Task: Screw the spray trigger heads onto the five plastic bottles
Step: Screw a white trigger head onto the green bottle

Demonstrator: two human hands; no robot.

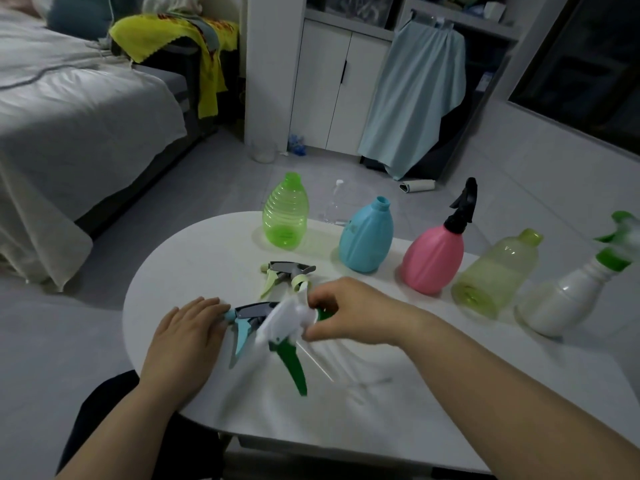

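Five bottles stand in a row on the white table point(398, 410): a clear green bottle point(285, 216), a blue bottle point(366, 237), a pink bottle point(433, 261) with a black trigger head point(464, 202) on it, a yellow-green bottle point(495, 275), and a white bottle point(564, 303) with a green-and-white head point(620, 244). My right hand point(353, 311) grips a white and green trigger head point(287, 334) by its collar, lifted and blurred, its dip tube trailing. My left hand point(185, 336) rests flat beside a blue and grey trigger head point(244, 323). A pale green and grey trigger head point(285, 275) lies behind.
A bed with a grey cover point(69, 133) stands to the left. White cabinets point(332, 84) and a hanging light blue cloth point(415, 98) are behind the table. A clear spray bottle point(336, 206) and a rolled item point(417, 186) lie on the floor.
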